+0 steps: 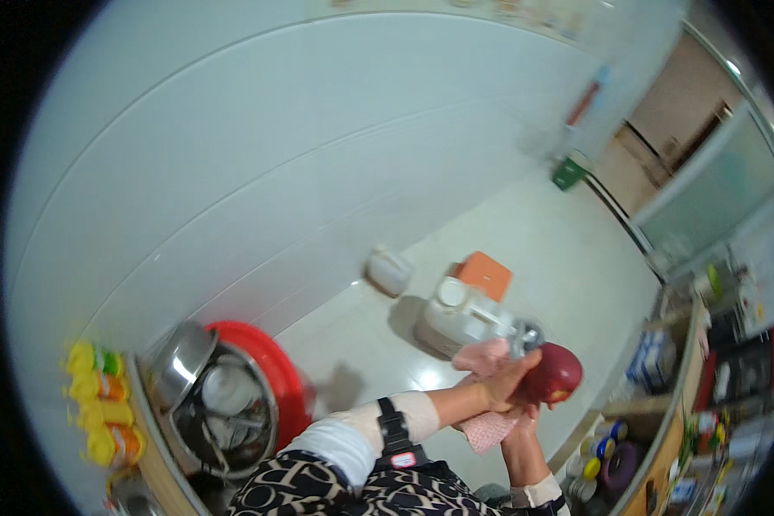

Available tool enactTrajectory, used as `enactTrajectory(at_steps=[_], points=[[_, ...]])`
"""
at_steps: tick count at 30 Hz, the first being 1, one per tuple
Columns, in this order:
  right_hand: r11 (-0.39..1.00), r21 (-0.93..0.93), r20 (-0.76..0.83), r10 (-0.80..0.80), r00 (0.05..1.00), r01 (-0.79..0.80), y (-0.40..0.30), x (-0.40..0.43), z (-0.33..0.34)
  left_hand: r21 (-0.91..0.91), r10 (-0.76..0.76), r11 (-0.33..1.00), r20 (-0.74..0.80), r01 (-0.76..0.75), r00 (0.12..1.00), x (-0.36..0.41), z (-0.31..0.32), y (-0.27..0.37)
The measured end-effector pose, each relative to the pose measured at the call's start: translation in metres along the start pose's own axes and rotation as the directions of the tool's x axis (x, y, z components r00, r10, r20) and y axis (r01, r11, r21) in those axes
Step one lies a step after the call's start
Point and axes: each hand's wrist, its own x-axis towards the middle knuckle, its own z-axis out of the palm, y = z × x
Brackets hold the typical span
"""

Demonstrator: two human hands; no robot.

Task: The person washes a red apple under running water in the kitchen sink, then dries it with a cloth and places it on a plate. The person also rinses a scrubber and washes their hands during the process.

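A glossy dark red rounded object (551, 375) with a small yellowish patch is held in front of my body, over the floor. My left hand (508, 384) reaches across from the left, its thumb against the object's near side. From below, my right hand (522, 422) comes up under it, with fingertips showing at its lower edge. A pink textured cloth (488, 431) is bunched between and around both hands, one part hanging below and another sticking out above my left hand. My palms and most of my fingers are hidden. What exactly the red object is, I cannot tell.
Beyond my hands, a white plastic jug (448, 316), an orange stool (486, 276) and a smaller container (388, 272) stand on the floor. At left are a red tub (293, 377), metal pots (184, 364) and yellow bottles (115, 445). Open cabinets (642, 409) line the right.
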Motion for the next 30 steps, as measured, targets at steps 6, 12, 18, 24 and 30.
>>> enactTrajectory(at_steps=[6,12,18,24,30], points=[[0.971,-0.055,0.064,-0.229,0.971,0.232,-0.079,-0.034,-0.004,0.592,0.409,0.776,-0.214,-0.215,0.887,0.044,-0.009,-0.021],[-0.388,-0.75,0.661,-0.405,0.632,0.536,-0.15,-0.044,-0.015,0.271,0.093,0.962,-0.209,-0.034,0.973,0.097,-0.005,-0.089],[-0.588,-0.66,0.746,-0.442,0.498,0.467,-0.224,-0.036,-0.083,0.278,-0.258,0.896,-0.311,0.347,0.915,0.152,-0.005,-0.164],[0.556,-0.764,0.054,-0.45,0.891,0.327,-0.286,-0.02,-0.164,0.853,-0.233,0.283,-0.383,0.439,0.894,0.22,0.012,-0.197],[0.917,-0.341,0.047,-0.205,0.978,0.208,-0.325,0.002,-0.199,0.85,-0.384,-0.429,0.136,-0.307,0.913,0.283,0.025,-0.206]])
